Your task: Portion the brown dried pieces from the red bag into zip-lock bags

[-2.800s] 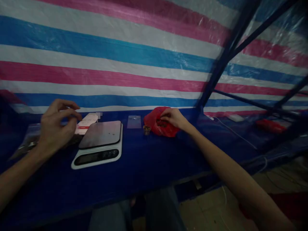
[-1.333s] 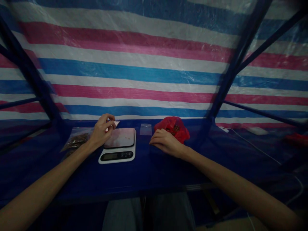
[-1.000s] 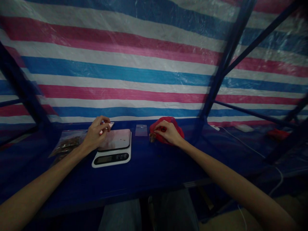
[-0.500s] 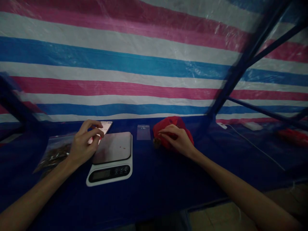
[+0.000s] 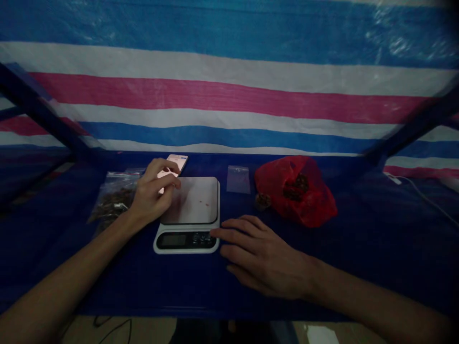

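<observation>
My left hand (image 5: 152,193) curls around a lit smartphone (image 5: 175,163) just behind the digital kitchen scale (image 5: 188,236), its fingers over the phone's lower part. My right hand (image 5: 265,258) lies flat with fingers spread, the index fingertip on the scale's button panel. A few small reddish crumbs dot the scale's pale platform. To the right, a red plastic bag (image 5: 311,205) holds something dark. A small brown lump (image 5: 263,201) sits beside that bag. Left of the scale lies a clear zip bag (image 5: 114,203) of brown pieces.
A small clear empty-looking zip bag (image 5: 238,179) lies behind the scale. The dark blue table cover (image 5: 376,248) runs across the view, backed by a striped pink, white and blue tarp (image 5: 229,102). Dark metal frame bars (image 5: 36,105) and a white cable (image 5: 419,193) sit at the sides.
My right hand has left the red bag and moved to the scale's button panel. The view has tilted and come closer. My left hand stays at the smartphone.
</observation>
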`<state>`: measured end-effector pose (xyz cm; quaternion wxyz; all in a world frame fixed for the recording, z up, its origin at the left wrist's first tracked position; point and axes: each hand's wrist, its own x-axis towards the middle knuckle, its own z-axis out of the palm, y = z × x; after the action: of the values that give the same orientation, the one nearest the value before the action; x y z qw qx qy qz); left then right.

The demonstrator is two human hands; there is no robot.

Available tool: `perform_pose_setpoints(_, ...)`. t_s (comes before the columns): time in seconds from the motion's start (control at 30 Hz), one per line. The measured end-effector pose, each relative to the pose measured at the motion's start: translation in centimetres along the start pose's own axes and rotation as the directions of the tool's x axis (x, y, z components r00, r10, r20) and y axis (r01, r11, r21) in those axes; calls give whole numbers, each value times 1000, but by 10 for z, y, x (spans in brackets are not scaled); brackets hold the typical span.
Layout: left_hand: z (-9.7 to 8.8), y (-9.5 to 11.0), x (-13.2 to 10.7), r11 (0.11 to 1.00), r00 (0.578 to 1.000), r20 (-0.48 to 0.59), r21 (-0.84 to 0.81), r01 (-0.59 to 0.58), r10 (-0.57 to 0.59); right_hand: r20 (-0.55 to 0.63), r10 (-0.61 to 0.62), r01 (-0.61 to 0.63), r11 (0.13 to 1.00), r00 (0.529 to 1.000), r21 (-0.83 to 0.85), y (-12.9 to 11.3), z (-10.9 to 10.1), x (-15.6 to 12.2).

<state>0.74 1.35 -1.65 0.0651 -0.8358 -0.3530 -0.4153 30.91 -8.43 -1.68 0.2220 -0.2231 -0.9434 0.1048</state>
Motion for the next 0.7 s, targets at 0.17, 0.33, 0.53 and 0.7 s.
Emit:
perform_pose_setpoints(0.17, -7, 0, -3, 1000, 1000, -22, 27, -12, 12, 116, -31, 39, 997, 993, -68, -12, 23, 12)
perform_pose_setpoints(0.33, -14, -14, -5, 997, 998, -61, 78, 5, 0, 134, 140, -143, 990, 981, 17, -16, 17, 17)
perform_pose_setpoints(0.53, -11, -17, -3, 1000, 998, -55, 19, 16, -15, -95, 219, -212, 974, 971, 77, 4, -9, 13)
perform_pose_setpoints(0.7, -15, -19, -5, 999, 996, -76, 11, 37, -36, -369, 457, -500, 865, 810, -27, 49, -28, -18)
